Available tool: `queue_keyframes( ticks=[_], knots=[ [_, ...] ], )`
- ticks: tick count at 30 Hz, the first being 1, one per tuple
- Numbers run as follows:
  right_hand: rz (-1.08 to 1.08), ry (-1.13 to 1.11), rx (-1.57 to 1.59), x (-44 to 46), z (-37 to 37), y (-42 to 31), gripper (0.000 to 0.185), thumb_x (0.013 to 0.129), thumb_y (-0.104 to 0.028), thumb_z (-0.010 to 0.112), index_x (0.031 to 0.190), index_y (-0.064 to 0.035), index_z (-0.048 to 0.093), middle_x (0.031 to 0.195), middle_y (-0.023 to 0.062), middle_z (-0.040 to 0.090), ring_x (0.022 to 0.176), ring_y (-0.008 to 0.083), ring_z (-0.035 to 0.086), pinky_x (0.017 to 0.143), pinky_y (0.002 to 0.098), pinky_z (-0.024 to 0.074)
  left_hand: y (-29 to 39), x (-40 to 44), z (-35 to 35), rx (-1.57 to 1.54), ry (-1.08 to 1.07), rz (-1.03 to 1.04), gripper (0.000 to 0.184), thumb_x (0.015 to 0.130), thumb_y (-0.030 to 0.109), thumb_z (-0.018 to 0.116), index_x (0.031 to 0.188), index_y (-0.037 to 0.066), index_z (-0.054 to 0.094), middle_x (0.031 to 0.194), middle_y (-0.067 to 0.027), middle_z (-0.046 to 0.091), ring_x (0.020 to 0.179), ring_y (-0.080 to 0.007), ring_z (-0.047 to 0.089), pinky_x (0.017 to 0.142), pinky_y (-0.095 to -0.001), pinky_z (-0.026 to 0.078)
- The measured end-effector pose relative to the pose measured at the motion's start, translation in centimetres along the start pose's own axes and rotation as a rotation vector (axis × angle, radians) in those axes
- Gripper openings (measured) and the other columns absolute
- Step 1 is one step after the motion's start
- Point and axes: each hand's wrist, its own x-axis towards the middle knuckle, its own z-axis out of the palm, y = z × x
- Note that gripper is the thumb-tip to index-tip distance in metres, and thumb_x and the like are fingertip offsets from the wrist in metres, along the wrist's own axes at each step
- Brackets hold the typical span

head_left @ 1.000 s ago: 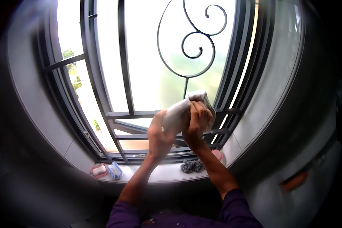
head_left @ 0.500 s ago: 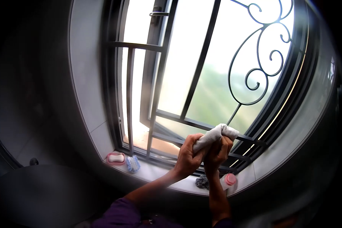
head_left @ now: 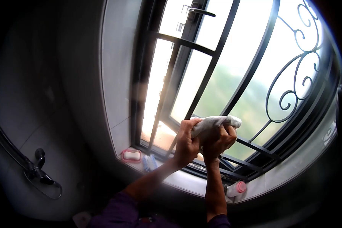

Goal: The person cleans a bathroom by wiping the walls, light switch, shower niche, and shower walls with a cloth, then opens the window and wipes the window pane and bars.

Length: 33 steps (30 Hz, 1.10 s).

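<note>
A pale grey cloth (head_left: pixel 211 125) is bunched between my two hands, in front of the dark window bars. My left hand (head_left: pixel 186 142) grips its left end, fingers wrapped round it. Its right part is in the closed fingers of my right hand (head_left: pixel 219 141). Behind the cloth runs the lower crossbar of the window grille (head_left: pixel 250 144); whether the cloth touches it I cannot tell. My forearms hide part of the sill below.
On the white sill (head_left: pixel 186 183) stand a pink soap dish (head_left: pixel 131 155) with a white bar, a blue-and-white scrubber (head_left: pixel 149 162), and a pink-capped bottle (head_left: pixel 237 189). A hand shower (head_left: pixel 40 167) hangs at the left. An inner window sash with a handle (head_left: pixel 201 12) stands ajar behind the bars.
My view has turned left, so the window appears further right and the hand shower shows. Both hands still grip the cloth, now held flatter. The dark scrubber on the sill is largely hidden.
</note>
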Motion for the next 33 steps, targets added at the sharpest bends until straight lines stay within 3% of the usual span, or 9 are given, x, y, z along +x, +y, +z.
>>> queue_keyframes(
  ticks=[3, 5, 9, 13, 16, 22, 27, 31, 33],
  knots=[
    [-0.026, -0.045, 0.051, -0.4, -0.8, 0.5, 0.036, 0.086, -0.019, 0.074, 0.115, -0.0062, 0.057, 0.113, 0.0138, 0.052, 0.112, 0.0346, 0.050, 0.102, 0.0509, 0.0365, 0.3, -0.3, -0.2, -0.025, -0.063, -0.103, 0.044, 0.083, -0.007, 0.064, 0.124, 0.005, 0.053, 0.114, -0.0171, 0.051, 0.102, -0.0308, 0.057, 0.089, -0.0380, 0.049],
    [-0.034, -0.068, 0.036, -0.9, -1.4, 0.5, 0.025, 0.092, -0.017, 0.068, 0.112, -0.0059, 0.059, 0.112, 0.0143, 0.054, 0.113, 0.0348, 0.050, 0.104, 0.0504, 0.0363, -1.3, -1.0, 0.3, 0.013, -0.075, -0.010, 0.044, 0.087, 0.000, 0.068, 0.127, 0.005, 0.051, 0.114, -0.0179, 0.051, 0.102, -0.0312, 0.058, 0.088, -0.0390, 0.050],
    [-0.022, -0.147, 0.068, -1.7, -3.1, 0.2, 0.020, 0.092, -0.014, 0.067, 0.109, -0.0039, 0.063, 0.113, 0.0135, 0.055, 0.115, 0.0353, 0.050, 0.104, 0.0497, 0.0381, -1.1, -1.8, 0.5, -0.155, -0.116, -0.272, 0.042, 0.090, 0.004, 0.068, 0.128, 0.000, 0.049, 0.110, -0.0169, 0.059, 0.095, -0.0239, 0.064, 0.082, -0.0353, 0.054],
    [0.039, -0.218, 0.132, -3.4, -4.8, 0.6, 0.021, 0.087, -0.005, 0.067, 0.107, -0.0011, 0.064, 0.112, 0.0147, 0.056, 0.112, 0.0371, 0.053, 0.103, 0.0491, 0.0416, -1.4, -2.9, 0.5, -0.112, -0.149, -0.331, 0.038, 0.094, 0.008, 0.063, 0.128, -0.003, 0.049, 0.105, -0.0182, 0.065, 0.093, -0.0198, 0.067, 0.081, -0.0325, 0.056],
    [0.188, -0.242, 0.267, -4.6, -6.3, -0.1, 0.032, 0.079, 0.002, 0.064, 0.111, 0.0016, 0.063, 0.112, 0.0169, 0.057, 0.109, 0.0372, 0.056, 0.102, 0.0482, 0.0426, -0.3, -4.6, 0.1, -0.241, -0.213, -0.459, 0.034, 0.092, 0.005, 0.062, 0.125, -0.001, 0.056, 0.098, -0.0123, 0.067, 0.088, -0.0153, 0.065, 0.075, -0.0285, 0.054],
    [0.899, -0.354, 0.700, -8.6, -11.5, -3.0, 0.017, 0.102, -0.006, 0.053, 0.117, 0.0009, 0.058, 0.114, 0.0108, 0.057, 0.104, 0.0167, 0.055, 0.090, 0.0284, 0.0452, 1.8, -9.7, -2.2, -0.297, -0.382, -0.677, 0.037, 0.088, 0.004, 0.071, 0.124, 0.002, 0.061, 0.110, -0.0071, 0.066, 0.104, -0.0137, 0.061, 0.092, -0.0288, 0.049],
    [1.481, -0.553, 1.130, -13.4, -13.9, -4.3, 0.027, 0.104, -0.012, 0.051, 0.126, 0.0029, 0.057, 0.114, 0.0068, 0.061, 0.103, 0.0120, 0.055, 0.091, 0.0262, 0.0450, 2.6, -13.8, -4.2, -0.604, -0.145, -1.132, 0.047, 0.087, -0.001, 0.070, 0.132, 0.002, 0.056, 0.113, -0.0046, 0.064, 0.108, -0.0120, 0.059, 0.095, -0.0283, 0.048],
    [1.638, -0.702, 1.292, -16.9, -15.4, -4.8, 0.034, 0.103, -0.013, 0.051, 0.131, 0.0050, 0.054, 0.118, 0.0076, 0.061, 0.105, 0.0124, 0.055, 0.094, 0.0263, 0.0445, 2.8, -17.3, -6.0, -0.611, -0.017, -1.232, 0.039, 0.091, 0.003, 0.066, 0.129, 0.003, 0.057, 0.110, -0.0038, 0.064, 0.103, -0.0112, 0.060, 0.091, -0.0266, 0.049],
    [1.566, -0.801, 1.287, -17.5, -15.6, -5.2, 0.038, 0.101, -0.015, 0.054, 0.133, 0.0049, 0.053, 0.124, 0.0095, 0.058, 0.112, 0.0155, 0.055, 0.098, 0.0296, 0.0441, 2.9, -18.2, -6.8, -0.559, 0.025, -1.234, 0.034, 0.092, 0.002, 0.064, 0.125, 0.003, 0.059, 0.110, -0.0035, 0.065, 0.102, -0.0113, 0.061, 0.090, -0.0264, 0.049]
  ],
)
